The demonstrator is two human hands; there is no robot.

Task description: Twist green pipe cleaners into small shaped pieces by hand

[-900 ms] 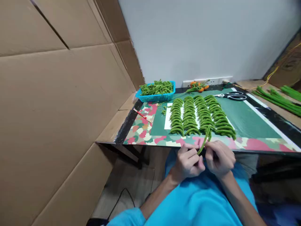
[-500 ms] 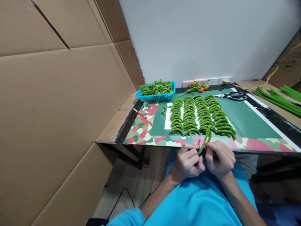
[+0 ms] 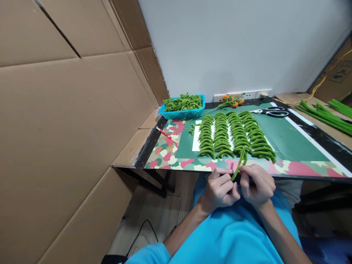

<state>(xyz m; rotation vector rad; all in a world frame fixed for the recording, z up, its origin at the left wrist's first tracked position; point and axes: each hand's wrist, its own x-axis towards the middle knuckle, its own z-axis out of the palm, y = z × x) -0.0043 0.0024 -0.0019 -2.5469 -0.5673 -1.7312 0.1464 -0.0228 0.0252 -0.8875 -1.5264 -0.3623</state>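
Just off the table's front edge, my left hand (image 3: 222, 187) and my right hand (image 3: 257, 184) are close together, fingers pinched. Between them stands a fuzzy green pipe cleaner (image 3: 238, 164), tilted, its lower part in the fingers of both hands. A second green end shows beside it, partly hidden. Beyond the hands, bent green pipe-cleaner pieces (image 3: 220, 134) lie in several columns on white paper (image 3: 195, 141). A blue basket (image 3: 180, 114) at the back left is heaped with similar green pieces.
Black-handled scissors (image 3: 272, 112) lie at the back right of the green mat (image 3: 297, 143). Long green pipe cleaners (image 3: 324, 117) are at the far right. Orange flowers (image 3: 233, 101) lie near the wall socket. A red-and-white stick (image 3: 166, 135) lies left. Cardboard (image 3: 68, 128) walls the left side.
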